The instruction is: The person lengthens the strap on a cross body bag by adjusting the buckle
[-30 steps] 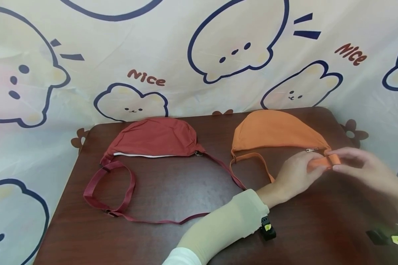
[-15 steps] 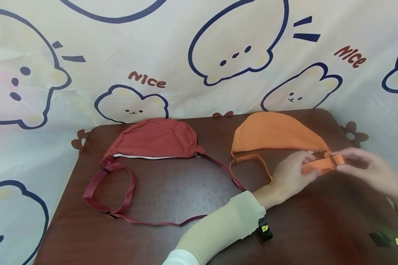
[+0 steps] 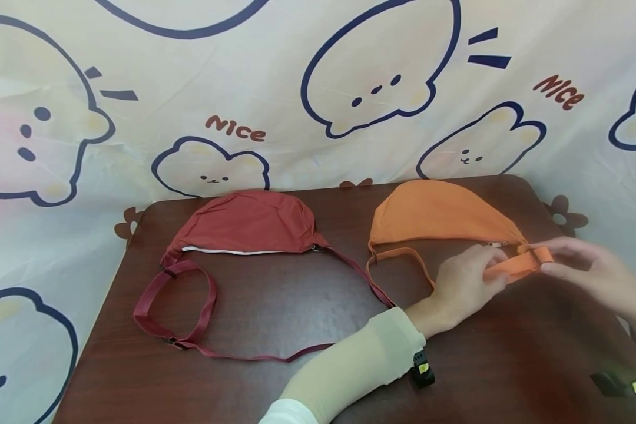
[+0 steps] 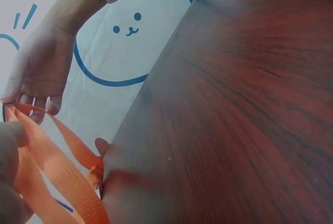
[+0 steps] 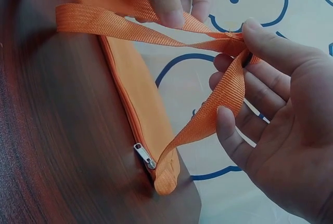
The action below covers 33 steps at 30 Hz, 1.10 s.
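An orange waist bag (image 3: 440, 212) lies at the back right of the table, its zipper edge facing the person. My left hand (image 3: 463, 285) pinches the orange strap (image 5: 119, 26) between thumb and fingers, a little above the tabletop. At the right end of that strap, my right hand (image 3: 596, 268) pinches it by the dark buckle, thumb on one side and fingers on the other. The right wrist view shows the strap looping between both hands (image 5: 296, 115) and down to the bag's end by the metal zipper pull (image 5: 144, 155). Fingers partly cover the buckle.
A red waist bag (image 3: 249, 221) lies at the back left, its dark red strap (image 3: 151, 294) looped toward the front and passing under the left forearm. Patterned cloth (image 3: 371, 147) hangs behind the brown table (image 3: 275, 306). Small dark devices sit on both wrists.
Both hands have shifted slightly toward the person with the orange strap, the right one also slightly right, and more strap shows between them. Both bags stay where they were.
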### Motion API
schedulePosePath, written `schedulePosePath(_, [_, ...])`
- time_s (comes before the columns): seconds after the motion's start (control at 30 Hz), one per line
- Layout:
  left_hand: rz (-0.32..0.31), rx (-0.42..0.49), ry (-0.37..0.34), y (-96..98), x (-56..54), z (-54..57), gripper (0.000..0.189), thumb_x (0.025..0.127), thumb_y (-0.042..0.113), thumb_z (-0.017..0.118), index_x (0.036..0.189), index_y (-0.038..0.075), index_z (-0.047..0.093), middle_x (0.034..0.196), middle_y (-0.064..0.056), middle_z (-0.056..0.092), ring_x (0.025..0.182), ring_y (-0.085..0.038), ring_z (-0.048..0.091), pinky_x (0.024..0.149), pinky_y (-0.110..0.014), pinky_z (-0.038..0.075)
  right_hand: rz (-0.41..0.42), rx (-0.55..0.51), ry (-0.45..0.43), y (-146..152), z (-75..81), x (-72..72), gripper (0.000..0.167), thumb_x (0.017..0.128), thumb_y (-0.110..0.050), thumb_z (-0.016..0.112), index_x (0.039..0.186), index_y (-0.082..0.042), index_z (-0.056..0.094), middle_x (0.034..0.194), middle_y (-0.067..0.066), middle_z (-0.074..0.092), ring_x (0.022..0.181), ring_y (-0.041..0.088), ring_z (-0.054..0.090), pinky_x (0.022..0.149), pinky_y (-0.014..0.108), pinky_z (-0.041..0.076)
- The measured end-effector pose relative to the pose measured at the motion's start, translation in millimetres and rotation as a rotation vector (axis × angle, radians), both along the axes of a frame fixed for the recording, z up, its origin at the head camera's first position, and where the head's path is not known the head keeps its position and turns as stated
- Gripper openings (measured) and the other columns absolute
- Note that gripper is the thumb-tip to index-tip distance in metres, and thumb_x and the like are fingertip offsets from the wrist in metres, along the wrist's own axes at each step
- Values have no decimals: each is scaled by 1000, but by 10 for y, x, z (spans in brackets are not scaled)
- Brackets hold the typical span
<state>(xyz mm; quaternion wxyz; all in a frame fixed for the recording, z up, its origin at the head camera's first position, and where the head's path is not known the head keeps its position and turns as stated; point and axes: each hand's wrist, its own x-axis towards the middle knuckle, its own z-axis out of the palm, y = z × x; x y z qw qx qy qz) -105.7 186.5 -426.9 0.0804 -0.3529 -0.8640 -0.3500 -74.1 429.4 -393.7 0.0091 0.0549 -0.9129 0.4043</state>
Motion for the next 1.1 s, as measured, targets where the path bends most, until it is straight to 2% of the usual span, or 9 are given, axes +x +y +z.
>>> schedulePosePath(0.17, [-1, -62, -15, 28, 8, -17, 38, 92, 35, 77, 126, 26, 64, 106, 14, 62, 76, 7, 48, 62, -7, 34, 1, -12, -11, -10, 12, -4, 31, 93, 1, 72, 122, 1, 64, 104, -26, 66, 86, -2, 63, 70, 12, 51])
schedulePosePath(0.3, [21, -102, 8, 39, 19, -30, 41, 92, 33, 77, 130, 26, 64, 110, 13, 63, 73, 7, 46, 59, -8, 32, 15, -16, 6, -15, 16, -8, 30, 92, 3, 72, 121, 1, 65, 103, -24, 66, 85, -1, 64, 69, 12, 51])
schedulePosePath(0.4, [29, -87, 9, 23, 15, -30, 40, 94, 35, 74, 131, 25, 65, 114, 13, 65, 76, 7, 49, 61, -7, 35, 0, -3, -6, -5, 21, -12, 29, 92, 1, 73, 120, -2, 65, 102, -27, 65, 84, -2, 63, 69, 11, 50])
schedulePosePath(0.53, [29, -30, -30, -33, -8, -33, 39, 99, 39, 68, 134, 23, 65, 124, 13, 67, 98, 7, 59, 81, -6, 42, -19, 24, -30, 15, 29, -17, 28, 94, -4, 73, 121, -4, 65, 102, -30, 63, 84, -5, 62, 68, 12, 50])
schedulePosePath(0.63, [26, 35, -45, -75, -33, -52, 39, 101, 39, 64, 135, 20, 66, 126, 11, 68, 110, 4, 61, 93, -8, 41, -13, 39, -33, 22, 39, -19, 28, 95, -7, 72, 122, -3, 64, 103, -31, 61, 85, -7, 61, 68, 12, 50])
schedulePosePath(0.77, [20, 86, 2, -98, -61, -72, 39, 101, 39, 64, 133, 17, 68, 122, 8, 71, 106, 1, 63, 93, -7, 42, -16, 46, -29, 23, 47, -16, 29, 96, -9, 72, 123, -3, 63, 104, -33, 60, 86, -9, 60, 68, 11, 50])
schedulePosePath(0.87, [20, 69, 41, -96, -69, -80, 39, 101, 40, 64, 132, 17, 69, 121, 8, 71, 106, 1, 64, 92, -8, 43, -28, 43, -32, 24, 41, -10, 30, 96, -9, 72, 123, -2, 63, 104, -33, 60, 86, -9, 60, 68, 11, 49])
schedulePosePath(1.1, [8, 30, 12, -77, -62, -67, 41, 100, 41, 63, 134, 19, 68, 128, 10, 69, 114, 2, 62, 97, -8, 41, -47, 45, -33, 27, 44, -11, 32, 94, -8, 73, 124, -1, 63, 103, -33, 60, 86, -9, 60, 68, 10, 49])
